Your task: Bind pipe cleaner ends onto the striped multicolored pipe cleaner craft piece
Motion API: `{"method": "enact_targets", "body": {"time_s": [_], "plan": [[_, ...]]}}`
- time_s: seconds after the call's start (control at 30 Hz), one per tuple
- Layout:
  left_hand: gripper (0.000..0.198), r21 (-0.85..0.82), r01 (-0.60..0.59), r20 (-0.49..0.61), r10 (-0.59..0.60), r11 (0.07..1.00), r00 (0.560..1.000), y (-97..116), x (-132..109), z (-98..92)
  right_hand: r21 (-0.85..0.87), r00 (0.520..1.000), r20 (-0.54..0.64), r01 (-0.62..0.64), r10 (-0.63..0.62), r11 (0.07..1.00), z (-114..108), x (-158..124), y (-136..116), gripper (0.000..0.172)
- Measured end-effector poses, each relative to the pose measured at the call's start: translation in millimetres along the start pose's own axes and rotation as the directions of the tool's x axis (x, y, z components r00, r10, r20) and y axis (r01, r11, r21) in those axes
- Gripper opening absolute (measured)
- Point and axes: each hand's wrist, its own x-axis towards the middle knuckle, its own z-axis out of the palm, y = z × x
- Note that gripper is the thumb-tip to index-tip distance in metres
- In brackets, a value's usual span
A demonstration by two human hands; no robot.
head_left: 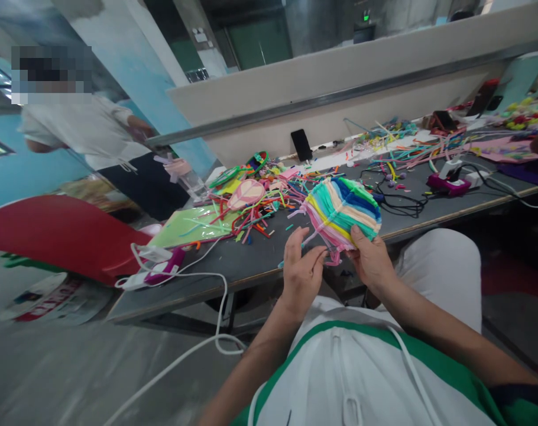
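A leaf-shaped piece made of striped pipe cleaners [343, 208] is held up above the table's front edge. Its rows run from pink and yellow through teal and cream to blue and green. My right hand [372, 255] grips it at the lower right, thumb on top. At its lower left edge, my left hand [302, 269] has thumb and forefinger pinched together by a loose pink pipe cleaner [334, 255]; the other fingers are raised. The exact contact at those fingertips is small and partly hidden.
On the grey table [233, 260] lie heaped pipe cleaners [258, 219], a pink leaf shape [246, 195] and a green sheet [193, 228]. A phone [301, 145] leans at the back. White cables [222, 296] hang off the front edge. A person [91, 127] stands at left, beside a red chair [69, 231].
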Motion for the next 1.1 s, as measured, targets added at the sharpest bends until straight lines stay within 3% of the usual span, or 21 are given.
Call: {"method": "enact_targets", "body": {"time_s": [0.5, 1.0, 1.1], "plan": [[0.014, -0.038, -0.012, -0.063, 0.009, 0.999, 0.998, -4, 1, 2.6, -0.023, 0.999, 0.02, -0.029, 0.03, 0.999, -1, 0, 4, 0.028], [0.013, -0.067, -0.01, -0.046, 0.007, 0.998, 0.999, -4, 3, 3.9, -0.052, 1.0, 0.025, 0.01, -0.009, 0.999, -8, 8, 7, 0.027], [0.022, -0.067, 0.024, -0.057, -0.028, 0.997, 0.998, -6, 0, -2.7, -0.044, 0.998, 0.048, 0.046, -0.044, 0.998, -12, 12, 0, 0.028]]}}
